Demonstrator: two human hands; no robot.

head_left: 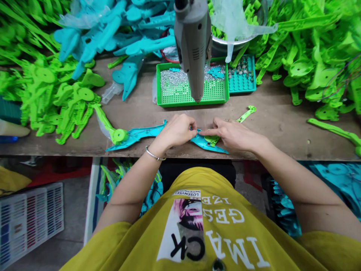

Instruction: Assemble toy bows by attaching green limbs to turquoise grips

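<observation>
A long blue plastic shell (145,132) lies open side up along the front of the workbench, with thin wires running inside it. A lime-green plastic arm with a round hub (120,136) is at its left end, and another lime-green arm (248,112) angles out near its right end. My left hand (179,130) is over the shell's middle, its thumb and fingertips pinched together; what they hold is too small to make out. My right hand (235,134) steadies the right part of the shell, its index finger stretched towards the left fingertips and its other fingers curled.
A grey electric screwdriver (194,52) hangs just beyond my hands, above a green tray (193,102) of screws. A teal tray (242,86) holds small metal parts. Piles of lime-green parts (42,90) and blue parts (104,34) cover the back. One lime-green arm (335,130) lies right.
</observation>
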